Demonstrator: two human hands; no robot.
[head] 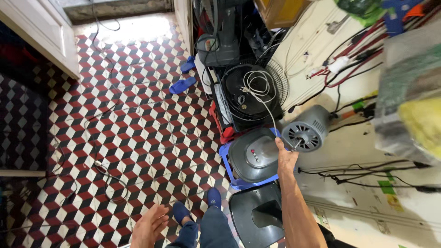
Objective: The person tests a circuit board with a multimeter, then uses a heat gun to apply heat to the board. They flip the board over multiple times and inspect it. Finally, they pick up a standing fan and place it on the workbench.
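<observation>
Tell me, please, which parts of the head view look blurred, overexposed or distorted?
Head view: the yellow-and-green bundle at the right edge is smeared by blur; the pale floor strip by the doorway at top is washed out by daylight; wide-angle bending curves the patterned red, black and white floor tiles; the right hand on the grey fan motor stays sharp.

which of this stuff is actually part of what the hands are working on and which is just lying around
In hand:
- right hand, gripping the fan
- grey round-based fan body with ribbed motor head
- blue plastic stool under its base
- white coiled cord

Lying about:
- left hand, empty
- black wire fan grille
- blue slippers
- black floor cable
- black plastic chair
</observation>
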